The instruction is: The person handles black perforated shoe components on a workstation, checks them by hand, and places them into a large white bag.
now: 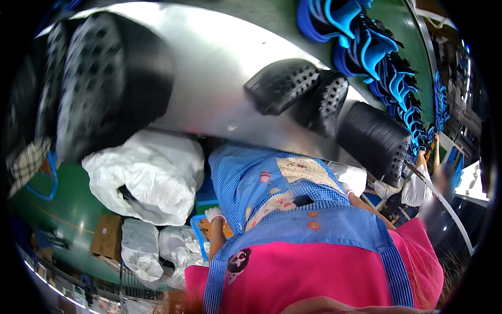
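My left hand [213, 213], in a white glove with a pink band at the wrist, is low at my left side. It is at the edge of a blue-framed stool [200, 230] with a wooden seat; its fingers are too small to read. My right forearm [368, 205] reaches down past my blue checked apron [293, 178]. A pink band shows at that wrist, next to a white plastic bag [351, 179], and the right hand's fingers cannot be made out. Ahead is a shiny metal table [209, 78], touched by neither hand.
Bundles of black pieces with hole-studded ends stand on the table, a large one [99, 78] left and smaller ones [293, 83] right. Blue-and-black pieces [371, 52] line up at right. White sacks [146, 172] and a cardboard box [107, 235] sit at left. Another person [418, 186] is at far right.
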A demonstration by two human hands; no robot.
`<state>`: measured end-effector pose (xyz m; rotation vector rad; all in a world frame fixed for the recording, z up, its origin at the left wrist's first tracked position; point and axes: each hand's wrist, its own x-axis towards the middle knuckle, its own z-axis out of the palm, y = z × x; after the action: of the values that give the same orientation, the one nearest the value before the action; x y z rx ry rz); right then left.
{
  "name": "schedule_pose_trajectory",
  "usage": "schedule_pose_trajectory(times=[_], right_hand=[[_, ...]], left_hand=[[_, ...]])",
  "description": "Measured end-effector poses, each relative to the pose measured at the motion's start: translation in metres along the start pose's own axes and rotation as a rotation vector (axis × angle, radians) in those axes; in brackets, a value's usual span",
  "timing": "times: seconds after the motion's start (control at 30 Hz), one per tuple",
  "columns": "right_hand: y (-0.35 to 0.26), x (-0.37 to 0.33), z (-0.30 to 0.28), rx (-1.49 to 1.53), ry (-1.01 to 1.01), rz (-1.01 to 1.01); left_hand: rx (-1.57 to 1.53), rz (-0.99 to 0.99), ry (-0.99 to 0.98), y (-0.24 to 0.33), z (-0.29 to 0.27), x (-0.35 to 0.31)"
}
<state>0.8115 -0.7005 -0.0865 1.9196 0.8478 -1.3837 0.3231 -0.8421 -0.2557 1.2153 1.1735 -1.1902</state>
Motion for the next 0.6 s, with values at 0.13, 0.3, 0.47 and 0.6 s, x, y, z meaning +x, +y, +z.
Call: schedule_pose_trajectory(times=[0.13, 0.3, 0.47, 0.6], right_hand=[[0.015, -0.004, -0.017, 0.056, -0.032, 0.028], [0.012, -0.007, -0.015, 0.146, -0.049, 0.065], [-0.005, 0.000, -0.001, 0.196, -0.059, 0.054], [-0.024, 0.011, 0.012, 0.217, -0.060, 0.029]], left_hand=[[-0.119, 0.010, 0.072, 0.022, 0.000, -0.001], [-0.076, -0.030, -0.007, 0.011, -0.044, -0.008], [-0.056, -0.052, -0.051, 0.001, -0.066, -0.013], [-0.043, -0.060, -0.058, -0.008, -0.082, -0.007]])
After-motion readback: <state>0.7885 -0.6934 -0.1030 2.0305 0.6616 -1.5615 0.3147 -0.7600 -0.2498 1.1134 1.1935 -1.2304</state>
